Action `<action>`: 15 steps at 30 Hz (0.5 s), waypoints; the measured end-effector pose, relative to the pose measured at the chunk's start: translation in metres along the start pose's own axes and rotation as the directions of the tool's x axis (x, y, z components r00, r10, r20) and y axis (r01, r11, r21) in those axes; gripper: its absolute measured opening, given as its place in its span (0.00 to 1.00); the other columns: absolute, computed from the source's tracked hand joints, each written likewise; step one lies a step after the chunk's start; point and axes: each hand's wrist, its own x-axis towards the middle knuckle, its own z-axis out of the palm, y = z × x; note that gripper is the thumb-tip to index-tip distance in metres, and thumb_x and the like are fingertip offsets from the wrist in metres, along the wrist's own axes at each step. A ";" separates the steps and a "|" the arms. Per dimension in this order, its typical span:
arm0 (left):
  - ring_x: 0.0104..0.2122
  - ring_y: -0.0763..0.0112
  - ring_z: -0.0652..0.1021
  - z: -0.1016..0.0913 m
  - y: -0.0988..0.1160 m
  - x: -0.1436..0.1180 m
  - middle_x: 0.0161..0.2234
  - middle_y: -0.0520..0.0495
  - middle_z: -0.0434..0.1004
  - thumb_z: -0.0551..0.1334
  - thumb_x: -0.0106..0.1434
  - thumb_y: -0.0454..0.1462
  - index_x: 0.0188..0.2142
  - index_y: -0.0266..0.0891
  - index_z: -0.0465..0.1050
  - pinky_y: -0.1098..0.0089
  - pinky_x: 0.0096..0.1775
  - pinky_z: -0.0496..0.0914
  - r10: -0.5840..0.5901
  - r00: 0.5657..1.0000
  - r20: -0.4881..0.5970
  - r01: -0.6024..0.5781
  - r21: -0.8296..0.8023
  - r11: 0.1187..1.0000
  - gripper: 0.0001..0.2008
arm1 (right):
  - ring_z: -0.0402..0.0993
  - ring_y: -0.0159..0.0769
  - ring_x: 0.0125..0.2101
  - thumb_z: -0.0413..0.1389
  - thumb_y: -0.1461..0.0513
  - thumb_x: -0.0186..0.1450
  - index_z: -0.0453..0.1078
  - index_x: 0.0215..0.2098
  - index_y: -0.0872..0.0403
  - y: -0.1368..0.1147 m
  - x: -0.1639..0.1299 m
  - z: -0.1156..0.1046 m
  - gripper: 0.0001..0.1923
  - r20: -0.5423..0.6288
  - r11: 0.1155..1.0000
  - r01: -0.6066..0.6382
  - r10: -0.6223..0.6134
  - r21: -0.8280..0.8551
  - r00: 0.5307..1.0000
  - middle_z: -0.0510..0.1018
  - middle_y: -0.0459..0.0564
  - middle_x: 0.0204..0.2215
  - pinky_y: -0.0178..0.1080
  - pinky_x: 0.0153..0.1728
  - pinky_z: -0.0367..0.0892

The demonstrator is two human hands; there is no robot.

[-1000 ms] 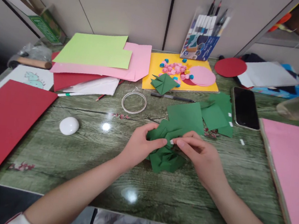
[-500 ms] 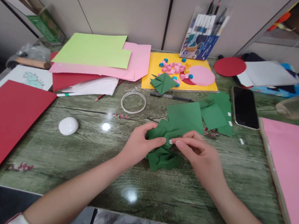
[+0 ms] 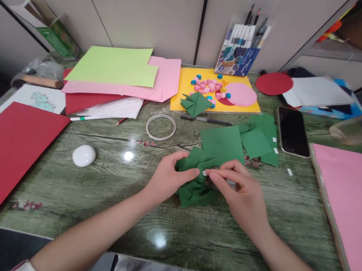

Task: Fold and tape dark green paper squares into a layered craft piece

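My left hand [image 3: 171, 175] is closed on a folded green paper piece [image 3: 197, 194], its thumb pressing on top and its fingers behind. The green piece has several crumpled, overlapping layers and sits low over the table. My right hand [image 3: 244, 195] pinches at a tiny white strip [image 3: 205, 173] beside the left thumb tip, against the green paper. Just beyond my hands lies a flat green paper square [image 3: 223, 142]. To its right are more green sheets [image 3: 256, 142], with small white strips along the right edge.
A white egg-shaped object [image 3: 84, 155] and a tape roll [image 3: 161, 127] lie left of my hands. A phone [image 3: 293, 131] and a pink sheet [image 3: 349, 197] are at right. At the back stand coloured papers [image 3: 110, 65], a pen [image 3: 206, 119] and a marker pack [image 3: 240, 50].
The view has tilted slightly, so everything sits a little differently in the frame. Both hands keep nearly the same hold, with the right fingertips still at the white strip.
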 end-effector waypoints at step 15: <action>0.33 0.69 0.74 0.005 0.003 -0.003 0.33 0.48 0.76 0.65 0.50 0.36 0.35 0.36 0.72 0.69 0.38 0.69 -0.022 0.999 -0.045 0.020 -0.040 0.999 0.11 | 0.67 0.34 0.32 0.53 0.63 0.62 0.75 0.38 0.47 0.000 -0.007 0.001 0.10 0.008 0.980 0.170 -0.170 -0.103 0.985 0.70 0.47 0.29 0.39 0.33 0.62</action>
